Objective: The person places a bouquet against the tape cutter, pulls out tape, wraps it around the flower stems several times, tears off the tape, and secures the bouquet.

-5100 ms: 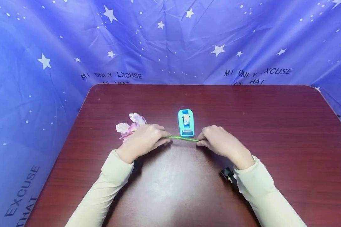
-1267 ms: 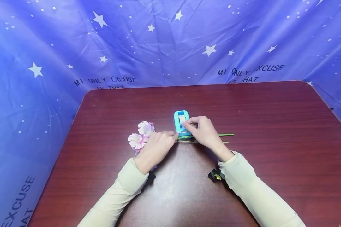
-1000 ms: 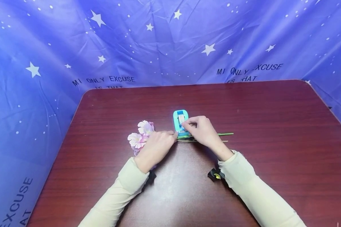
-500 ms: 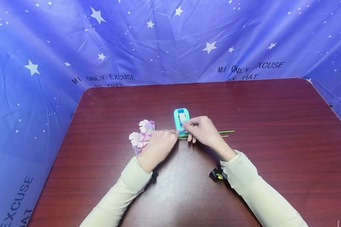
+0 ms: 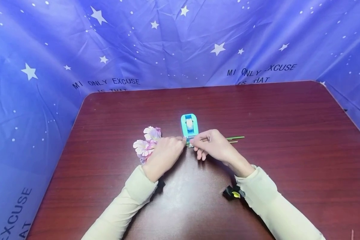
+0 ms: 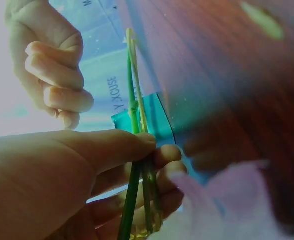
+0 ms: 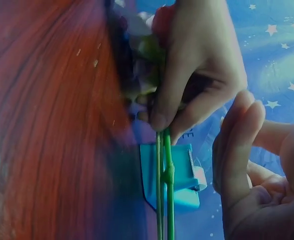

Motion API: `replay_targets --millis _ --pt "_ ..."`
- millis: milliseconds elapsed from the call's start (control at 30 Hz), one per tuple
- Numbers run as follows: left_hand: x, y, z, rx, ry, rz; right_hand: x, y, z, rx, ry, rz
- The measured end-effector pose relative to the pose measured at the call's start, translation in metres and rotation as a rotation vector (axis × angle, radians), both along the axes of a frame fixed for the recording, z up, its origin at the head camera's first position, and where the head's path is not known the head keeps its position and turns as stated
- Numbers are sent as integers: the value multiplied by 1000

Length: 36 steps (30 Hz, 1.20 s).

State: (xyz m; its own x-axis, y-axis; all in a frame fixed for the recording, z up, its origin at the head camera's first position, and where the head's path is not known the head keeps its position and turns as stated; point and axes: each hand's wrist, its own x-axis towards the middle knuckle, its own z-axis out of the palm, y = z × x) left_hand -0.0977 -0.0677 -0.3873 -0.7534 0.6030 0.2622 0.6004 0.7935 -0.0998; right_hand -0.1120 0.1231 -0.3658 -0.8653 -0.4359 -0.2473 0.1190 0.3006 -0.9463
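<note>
My left hand (image 5: 168, 151) pinches several thin green stems (image 6: 130, 195) between thumb and fingers. Pink and white artificial flowers (image 5: 145, 146) stick out on its left side, partly hidden by the hand. Stem ends (image 5: 236, 137) run out to the right, passing behind my right hand (image 5: 214, 146). Just beyond the stems is a turquoise tape dispenser (image 5: 195, 128) holding a roll of clear tape (image 7: 201, 177). Thumb and forefinger of the right hand pinch a shiny bit of tape (image 5: 191, 145) at the dispenser's near end, beside the left fingertips; the other fingers hang curled.
Both hands work over a dark red-brown wooden table (image 5: 132, 110) with rounded far corners. A blue star-printed cloth (image 5: 174, 43) hangs behind it and along the sides. Black wrist mounts (image 5: 232, 192) sit under the sleeves.
Earlier, both hands held the stem. My right hand then went to the tape roll and has now drawn back toward me from it. The left hand keeps its hold on the stems.
</note>
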Motion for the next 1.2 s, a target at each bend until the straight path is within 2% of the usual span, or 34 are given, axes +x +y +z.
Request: replay_targets --millis 233,633,967,1200 --pt "0 0 3 4 -26 -2 0 3 0 11 -14 30" --pt "1 0 4 121 -50 -35 0 5 1 117 42 64" --pt "0 3 7 132 -50 -44 2 4 0 237 139 100" --pt "2 4 6 133 -27 -56 5 4 0 303 162 122"
